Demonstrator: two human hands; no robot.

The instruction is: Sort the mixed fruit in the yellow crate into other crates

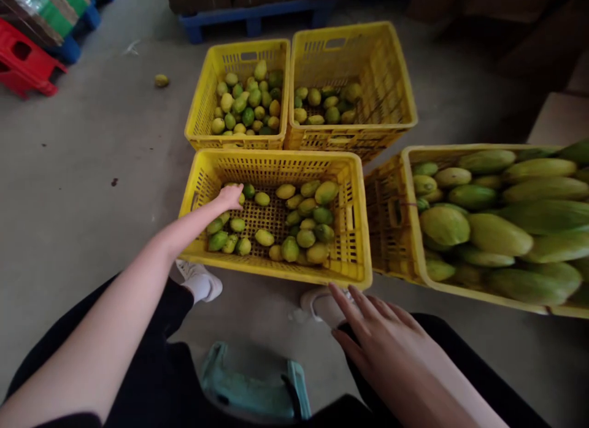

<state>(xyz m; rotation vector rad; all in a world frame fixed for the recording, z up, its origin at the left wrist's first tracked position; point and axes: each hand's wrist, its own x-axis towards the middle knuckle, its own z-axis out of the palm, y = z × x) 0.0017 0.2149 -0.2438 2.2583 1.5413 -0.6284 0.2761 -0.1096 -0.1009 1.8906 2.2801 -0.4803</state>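
Your left hand [229, 197] reaches among the green-and-yellow oval fruits [249, 191] at the rear left of the slotted yellow plastic crate [276, 273], its fingers' hold unclear, your right hand [391, 348] spread and empty, as a gentle, whole-fruit grip likely best guards against bruising.

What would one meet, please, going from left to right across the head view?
Red plastic stool → lone fruit on the floor → left hand → right-hand fruit pile in the front crate → crate of larger fruit.
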